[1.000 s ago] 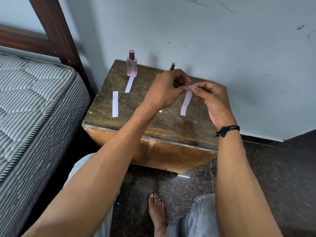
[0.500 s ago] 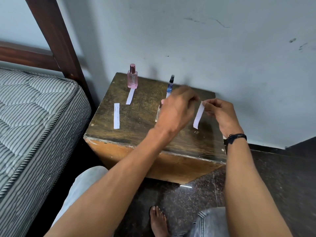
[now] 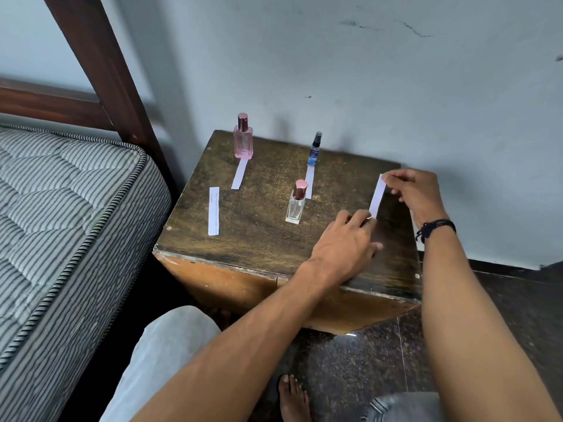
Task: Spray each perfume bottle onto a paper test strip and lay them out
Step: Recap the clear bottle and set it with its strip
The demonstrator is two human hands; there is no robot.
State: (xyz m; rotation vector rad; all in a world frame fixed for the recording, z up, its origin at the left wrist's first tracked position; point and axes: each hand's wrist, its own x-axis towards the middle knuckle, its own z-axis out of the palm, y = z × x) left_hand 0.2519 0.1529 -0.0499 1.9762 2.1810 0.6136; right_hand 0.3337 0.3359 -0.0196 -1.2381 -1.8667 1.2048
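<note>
Three perfume bottles stand on the wooden bedside table: a pink bottle at the back left, a slim blue spray bottle at the back middle, and a clear bottle with a rose-gold cap in front of the blue one. A paper strip lies before the pink bottle. Another strip lies before the blue one, and a third strip lies at the left. My right hand pinches the top end of a fourth strip over the table's right side. My left hand touches its lower end with its fingertips.
A striped mattress and a dark wooden bed post stand close on the left. The wall runs right behind the table. My knees and a bare foot are on the dark floor below the table's front edge.
Both hands came down and to the right with the strip, from mid-air to the table's right side. My left hand slid to the strip's lower end, uncovering the clear bottle.
</note>
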